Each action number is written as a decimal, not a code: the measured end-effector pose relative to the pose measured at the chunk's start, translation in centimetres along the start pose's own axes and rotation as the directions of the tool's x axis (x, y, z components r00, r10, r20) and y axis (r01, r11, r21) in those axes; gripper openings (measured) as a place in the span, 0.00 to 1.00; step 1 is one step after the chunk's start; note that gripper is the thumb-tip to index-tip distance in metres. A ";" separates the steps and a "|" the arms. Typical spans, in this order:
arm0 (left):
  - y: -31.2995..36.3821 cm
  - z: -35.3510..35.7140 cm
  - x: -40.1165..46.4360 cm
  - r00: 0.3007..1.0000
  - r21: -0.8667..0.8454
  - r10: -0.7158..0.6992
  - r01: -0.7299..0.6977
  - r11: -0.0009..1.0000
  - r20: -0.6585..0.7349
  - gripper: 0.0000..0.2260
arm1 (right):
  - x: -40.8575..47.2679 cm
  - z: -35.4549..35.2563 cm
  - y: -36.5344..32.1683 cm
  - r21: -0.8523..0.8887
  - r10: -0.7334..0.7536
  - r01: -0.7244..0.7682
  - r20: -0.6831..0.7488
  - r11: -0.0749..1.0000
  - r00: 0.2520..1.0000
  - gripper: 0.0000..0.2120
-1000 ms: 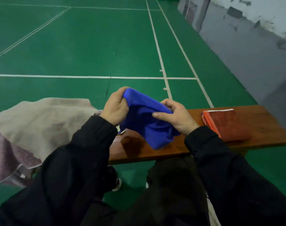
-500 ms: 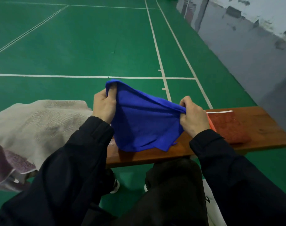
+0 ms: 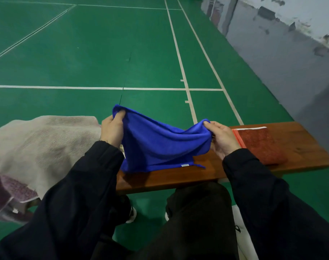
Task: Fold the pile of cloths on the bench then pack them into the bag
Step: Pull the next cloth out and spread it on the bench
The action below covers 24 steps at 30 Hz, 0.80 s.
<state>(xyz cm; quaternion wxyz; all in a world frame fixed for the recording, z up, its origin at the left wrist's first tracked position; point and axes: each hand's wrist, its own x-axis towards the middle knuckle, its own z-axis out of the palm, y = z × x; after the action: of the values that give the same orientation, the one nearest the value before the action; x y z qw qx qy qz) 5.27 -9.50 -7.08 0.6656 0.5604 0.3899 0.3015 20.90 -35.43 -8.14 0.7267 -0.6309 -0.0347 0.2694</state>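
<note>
Hands (image 3: 112,128) (image 3: 222,138) pinch blue cloth (image 3: 159,145), top edge stretched left-right, seemingly doubled.

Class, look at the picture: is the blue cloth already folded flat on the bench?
No: the blue cloth hangs unfolded, pinched at its top corners by the left hand and right hand over the bench.

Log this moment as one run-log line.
step: spreading blue cloth | left hand: pinches left corner | right hand: pinches right corner | cloth hem: on bench | folded red cloth: bench right
</note>
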 end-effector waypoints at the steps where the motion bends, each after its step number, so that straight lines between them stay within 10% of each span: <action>1: -0.2 -0.3 0.1 1.000 -0.002 -0.005 0.005 1.000 0.003 0.14 | 0.1 -0.2 0.1 -0.028 -0.019 0.018 -0.041 0.999 0.999 0.07; 14: 6.0 -0.6 -4.0 0.860 -0.174 0.492 -0.468 0.867 0.138 0.11 | -1.9 -1.6 -6.3 0.268 -0.411 0.404 -0.035 0.874 0.911 0.08; 24: -9.6 -6.8 -10.7 0.954 0.184 0.111 -0.166 0.969 0.280 0.13 | -7.7 -7.4 7.8 -0.011 -0.105 0.105 -0.127 0.994 0.986 0.03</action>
<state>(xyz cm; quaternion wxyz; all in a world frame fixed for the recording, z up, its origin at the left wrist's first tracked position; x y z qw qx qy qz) -6.42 -16.85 -15.05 0.6277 0.6877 0.2851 0.2274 14.51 -44.97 -14.71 0.7394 -0.6456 -0.0221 0.1898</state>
